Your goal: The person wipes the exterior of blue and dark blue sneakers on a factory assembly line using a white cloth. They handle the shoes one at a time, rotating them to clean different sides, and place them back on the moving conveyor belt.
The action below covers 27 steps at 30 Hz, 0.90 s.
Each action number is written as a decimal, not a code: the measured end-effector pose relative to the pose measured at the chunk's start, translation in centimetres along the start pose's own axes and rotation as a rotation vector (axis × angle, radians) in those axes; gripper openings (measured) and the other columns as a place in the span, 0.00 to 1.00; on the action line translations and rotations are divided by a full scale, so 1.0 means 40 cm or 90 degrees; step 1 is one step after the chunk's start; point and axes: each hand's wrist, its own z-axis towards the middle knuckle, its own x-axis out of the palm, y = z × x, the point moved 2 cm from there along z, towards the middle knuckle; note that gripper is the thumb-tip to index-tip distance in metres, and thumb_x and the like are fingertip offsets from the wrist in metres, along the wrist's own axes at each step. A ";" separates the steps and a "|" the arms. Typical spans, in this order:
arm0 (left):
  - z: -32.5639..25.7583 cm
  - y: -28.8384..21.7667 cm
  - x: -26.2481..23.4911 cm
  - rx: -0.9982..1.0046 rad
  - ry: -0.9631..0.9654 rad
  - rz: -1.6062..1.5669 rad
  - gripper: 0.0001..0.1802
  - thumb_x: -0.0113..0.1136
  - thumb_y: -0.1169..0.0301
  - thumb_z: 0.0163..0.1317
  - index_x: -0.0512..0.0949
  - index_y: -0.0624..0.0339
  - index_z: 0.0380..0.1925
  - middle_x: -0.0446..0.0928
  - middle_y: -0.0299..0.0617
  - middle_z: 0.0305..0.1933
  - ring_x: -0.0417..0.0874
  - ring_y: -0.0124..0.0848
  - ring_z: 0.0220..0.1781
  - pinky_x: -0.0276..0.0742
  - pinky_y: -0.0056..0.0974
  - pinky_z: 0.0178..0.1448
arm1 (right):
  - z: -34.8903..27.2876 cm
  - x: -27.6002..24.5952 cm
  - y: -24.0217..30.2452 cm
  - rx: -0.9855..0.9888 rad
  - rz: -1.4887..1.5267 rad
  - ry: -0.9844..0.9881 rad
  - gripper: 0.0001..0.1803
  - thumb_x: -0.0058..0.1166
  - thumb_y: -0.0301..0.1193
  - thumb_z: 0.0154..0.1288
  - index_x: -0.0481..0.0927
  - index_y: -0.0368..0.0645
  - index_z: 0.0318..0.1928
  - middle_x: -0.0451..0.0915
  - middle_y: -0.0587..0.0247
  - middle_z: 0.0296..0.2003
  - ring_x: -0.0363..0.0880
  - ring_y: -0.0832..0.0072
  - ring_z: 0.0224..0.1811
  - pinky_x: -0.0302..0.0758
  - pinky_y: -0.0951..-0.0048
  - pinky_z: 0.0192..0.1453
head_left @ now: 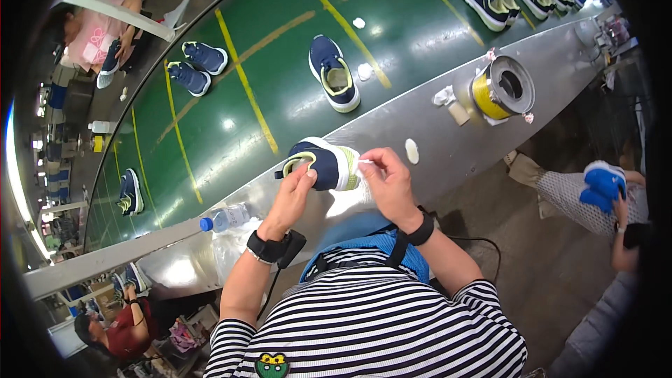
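A navy sneaker (323, 163) with a white sole and a lime-green mesh part is held over the metal ledge in front of me. My left hand (288, 201) grips it at the collar opening, thumb on the upper. My right hand (389, 182) pinches a small white wad (364, 165), maybe cloth or cotton, against the sneaker's mesh end. Ahead of my hands, a matching navy sneaker (334, 75) stands on the green conveyor belt (269, 42). A white oval pad (411, 151) lies on the ledge to the right of my right hand.
On the metal ledge (448, 143) are a yellow-banded metal can (500, 91), crumpled white scraps (443, 96), and a blue-capped bottle (227, 218). More sneakers (484, 1) sit along the belt. Other people work at the far left, lower left and right; one holds a bright blue shoe (602, 185).
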 end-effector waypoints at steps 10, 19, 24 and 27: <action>0.038 -0.088 0.001 0.125 0.094 -0.018 0.17 0.57 0.73 0.55 0.71 0.68 0.44 0.74 0.35 0.39 0.73 0.21 0.40 0.69 0.29 0.47 | -0.058 -0.064 0.066 -0.013 0.021 0.093 0.05 0.52 0.24 0.56 0.75 0.40 0.35 0.75 0.66 0.29 0.72 0.78 0.31 0.67 0.77 0.34; 0.394 -0.255 0.248 0.514 0.123 0.600 0.14 0.57 0.74 0.48 0.66 0.66 0.34 0.72 0.58 0.26 0.73 0.54 0.36 0.68 0.48 0.43 | -0.023 -0.303 -0.070 0.085 -0.233 -0.194 0.07 0.48 0.21 0.57 0.75 0.39 0.38 0.70 0.64 0.33 0.71 0.79 0.32 0.69 0.80 0.36; 0.557 -0.219 0.258 0.501 0.114 0.591 0.11 0.56 0.76 0.48 0.65 0.65 0.29 0.72 0.58 0.26 0.71 0.55 0.35 0.65 0.49 0.47 | 0.048 -0.393 -0.220 0.048 -0.478 -0.180 0.18 0.51 0.21 0.49 0.71 0.40 0.44 0.69 0.51 0.41 0.68 0.56 0.46 0.65 0.64 0.51; 0.536 -0.268 0.180 0.430 0.049 0.509 0.18 0.58 0.72 0.50 0.68 0.67 0.40 0.74 0.58 0.35 0.74 0.53 0.41 0.70 0.45 0.44 | 0.078 -0.382 -0.164 -0.001 -0.582 -0.142 0.25 0.55 0.22 0.46 0.70 0.41 0.50 0.67 0.52 0.46 0.63 0.54 0.51 0.61 0.62 0.56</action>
